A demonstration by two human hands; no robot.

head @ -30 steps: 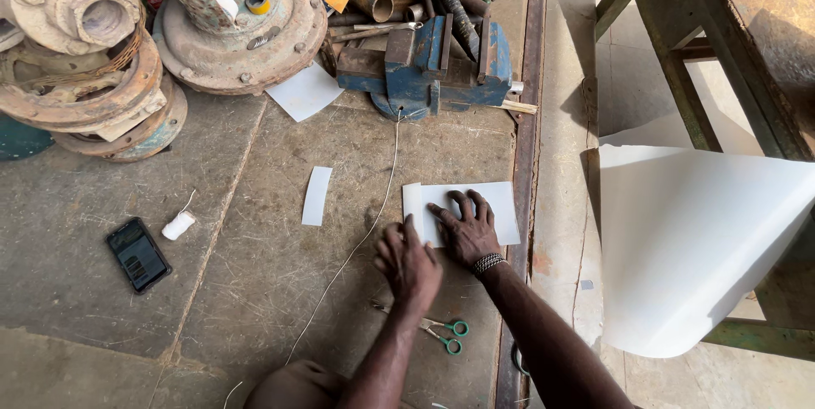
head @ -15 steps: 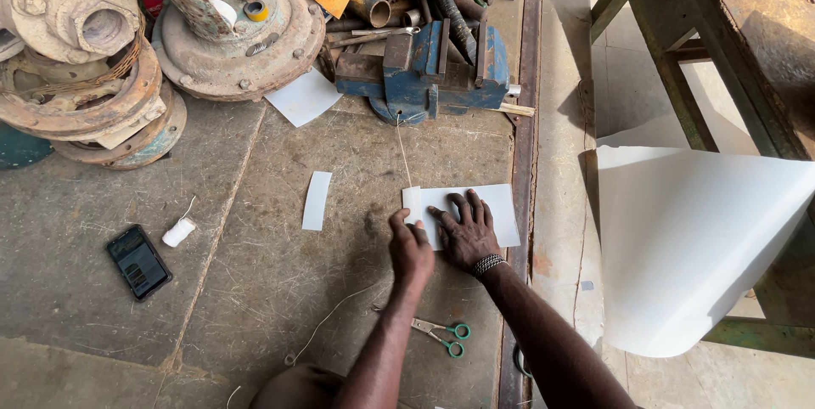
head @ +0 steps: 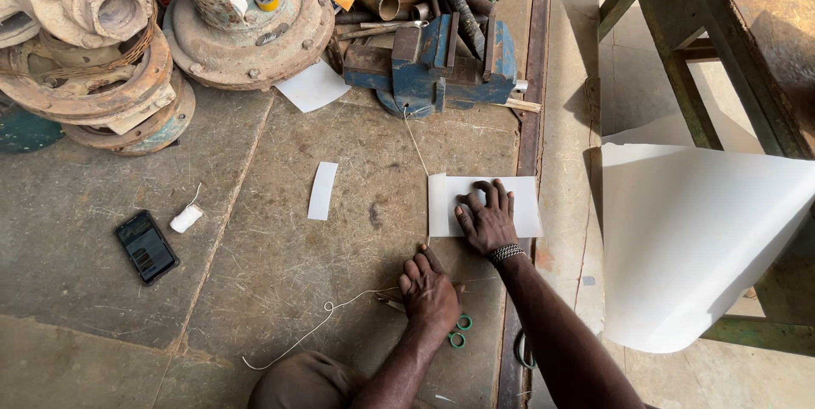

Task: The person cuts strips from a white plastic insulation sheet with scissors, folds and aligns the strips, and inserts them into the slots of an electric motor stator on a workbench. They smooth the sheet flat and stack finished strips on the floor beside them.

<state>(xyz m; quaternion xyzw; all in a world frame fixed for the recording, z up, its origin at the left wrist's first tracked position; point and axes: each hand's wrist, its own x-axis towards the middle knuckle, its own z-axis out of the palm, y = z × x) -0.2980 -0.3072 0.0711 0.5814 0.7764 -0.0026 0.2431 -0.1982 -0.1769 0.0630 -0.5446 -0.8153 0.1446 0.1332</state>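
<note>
White card: small sheet [head: 518, 205] lies flat on the concrete floor [head: 255, 273], near the metal edge strip [head: 531, 120] and below the blue vise [head: 441, 65]
Right hand: right hand [head: 488, 220] rests palm down on the sheet, fingers spread and pressing it to the floor, pinching nothing
Left hand: left hand [head: 431, 294] sits on the floor just below the sheet's left corner, fingers bunched together over the string [head: 340, 311]; whether it truly pinches the string I cannot tell
String: runs from the vise down along the sheet's left edge to the left hand, then trails loose across the floor
Scissors: green-handled scissors [head: 457, 332] lie partly under the left hand
Nearby: narrow white strip [head: 323, 191], phone [head: 147, 246], small white roll [head: 185, 219], rusty hubs [head: 93, 61], big curled white sheet [head: 696, 248] by the table leg [head: 688, 78]
Risk, sheet: looks to me as if a lighter press could let the sheet skid on the dusty floor, so the string line would drift off the edge
Risk, string: if the left fingers loosen, I judge the string would go slack and bow
Risk, scissors: blades under the palm could nick the hand if it shifts
</note>
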